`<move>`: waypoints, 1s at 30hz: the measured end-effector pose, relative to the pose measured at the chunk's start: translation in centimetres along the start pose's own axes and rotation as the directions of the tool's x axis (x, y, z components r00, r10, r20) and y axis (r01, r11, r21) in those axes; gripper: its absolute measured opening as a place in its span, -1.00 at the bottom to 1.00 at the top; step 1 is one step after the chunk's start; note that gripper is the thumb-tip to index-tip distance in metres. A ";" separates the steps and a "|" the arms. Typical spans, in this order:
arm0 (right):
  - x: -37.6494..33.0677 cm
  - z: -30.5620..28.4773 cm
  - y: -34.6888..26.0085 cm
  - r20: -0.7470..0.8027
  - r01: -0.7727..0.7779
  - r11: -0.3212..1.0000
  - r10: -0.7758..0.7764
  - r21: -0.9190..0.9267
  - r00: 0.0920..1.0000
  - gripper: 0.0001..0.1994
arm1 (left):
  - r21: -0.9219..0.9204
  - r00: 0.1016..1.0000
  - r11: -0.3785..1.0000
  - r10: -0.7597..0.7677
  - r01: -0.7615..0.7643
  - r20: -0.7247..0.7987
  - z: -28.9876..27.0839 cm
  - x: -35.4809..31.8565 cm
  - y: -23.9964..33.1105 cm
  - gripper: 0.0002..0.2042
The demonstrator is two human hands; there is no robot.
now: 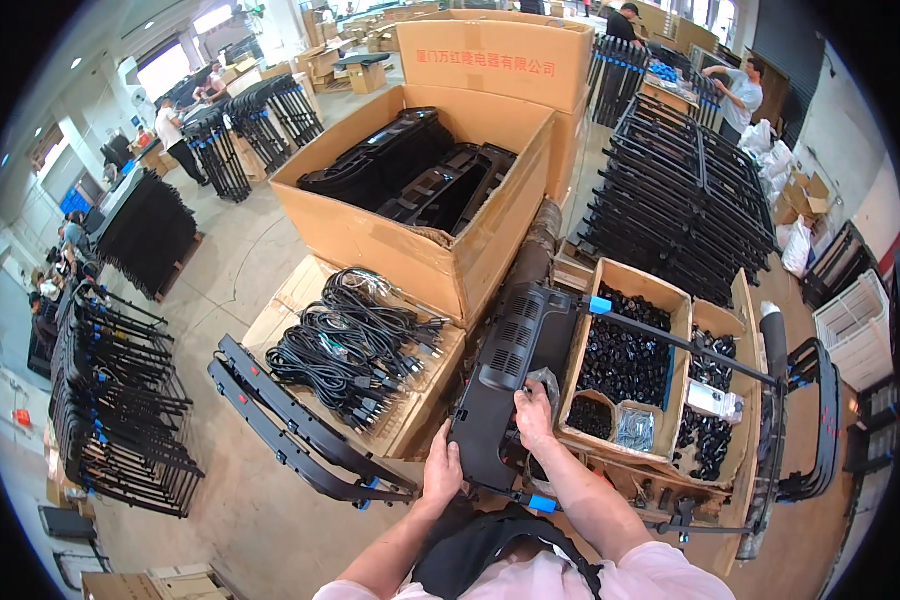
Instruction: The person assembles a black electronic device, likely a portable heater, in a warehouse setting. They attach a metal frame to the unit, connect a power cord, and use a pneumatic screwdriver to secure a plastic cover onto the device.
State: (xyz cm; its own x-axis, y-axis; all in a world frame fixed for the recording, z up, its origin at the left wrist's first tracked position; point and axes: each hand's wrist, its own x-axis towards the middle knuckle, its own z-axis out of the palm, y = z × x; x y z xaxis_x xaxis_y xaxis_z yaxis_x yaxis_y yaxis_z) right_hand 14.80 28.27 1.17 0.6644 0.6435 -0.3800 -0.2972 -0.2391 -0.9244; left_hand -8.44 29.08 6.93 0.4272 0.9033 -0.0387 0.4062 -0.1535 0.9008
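A long black plastic housing [488, 425] with vent slots lies lengthwise in front of me. My left hand [443, 468] is closed on its near left edge, fingers along the side. My right hand [534, 412] grips its right side, thumb on the top face. Under or beside the housing runs a black tubular frame [715, 352], with blue wrapping [599, 305] at one corner and a blue piece [542, 503] at the near end. How housing and frame meet is hidden. Some clear plastic film [546, 380] shows beside my right hand.
Right of the housing, a divided cardboard box [620, 458] holds small black parts. Bundled black cables [345, 345] lie on cardboard at left, near curved black rails [300, 430]. A large carton [500, 245] with black housings stands ahead. Stacked black frames [680, 200] stand beyond; other people work farther off.
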 end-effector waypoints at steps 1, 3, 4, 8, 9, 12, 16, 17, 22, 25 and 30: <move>-0.8 0.2 -0.7 -0.003 -0.029 0.999 0.029 -0.023 1.000 -0.53 | 0.014 1.000 1.000 0.016 -0.016 -0.002 -0.1 -0.2 -0.2 -0.50; -0.2 0.6 0.0 -0.009 0.037 0.999 -0.037 -0.032 0.999 -0.56 | 0.016 1.000 1.000 0.018 -0.018 -0.006 -0.1 -0.1 -0.5 -0.50; -0.3 0.7 0.2 -0.016 0.066 0.997 -0.066 -0.036 0.998 -0.58 | 0.017 1.000 1.000 0.018 -0.018 -0.003 -0.1 -0.2 -0.5 -0.50; 1.0 -1.2 1.1 0.019 0.173 0.974 -0.172 -0.148 0.985 -0.52 | -0.008 0.999 1.000 0.009 -0.009 0.039 0.3 0.4 -0.2 -0.50; 1.4 -2.6 0.9 0.017 0.165 0.961 -0.165 -0.222 0.986 -0.50 | -0.016 0.999 1.000 0.005 -0.005 0.034 0.5 0.8 -0.3 -0.50; -0.2 -6.0 -3.4 -0.039 0.319 0.903 -0.344 -0.287 0.938 -0.53 | -0.019 0.993 0.998 0.062 -0.064 -0.099 0.0 0.9 -0.6 -0.52; -5.3 -15.8 -9.9 -0.198 0.209 0.978 -0.210 -0.026 0.957 -0.61 | 0.112 0.894 0.892 0.419 -0.438 0.159 2.2 2.4 9.5 -0.82; -7.3 -17.8 -10.5 -0.213 0.221 0.975 -0.220 -0.023 0.952 -0.63 | 0.054 0.883 0.908 0.389 -0.416 0.261 4.1 2.3 11.8 -0.87; -18.6 -24.2 -10.2 -0.313 0.149 0.989 -0.146 -0.015 0.939 -0.70 | 0.031 0.302 0.748 0.229 -0.663 0.925 19.0 3.5 8.5 -0.73; -25.4 -24.7 -8.6 -0.370 0.037 0.999 -0.031 0.009 0.929 -0.74 | 0.107 0.073 0.488 -0.087 -0.866 0.994 24.9 4.7 4.4 -0.62; -34.7 -25.3 0.0 -0.445 -0.174 0.964 0.249 0.203 0.860 -0.77 | -0.030 -0.146 0.398 -0.263 -0.917 0.954 28.4 4.8 -0.1 -0.34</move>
State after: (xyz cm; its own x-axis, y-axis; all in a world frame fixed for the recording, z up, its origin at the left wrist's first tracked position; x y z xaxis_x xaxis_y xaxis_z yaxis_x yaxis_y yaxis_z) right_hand 9.14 -12.48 13.56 0.8028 0.1699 -0.5715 -0.5413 -0.1942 -0.8181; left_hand 16.52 22.02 -5.61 0.6012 -0.4731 -0.6440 -0.2543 -0.8773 0.4071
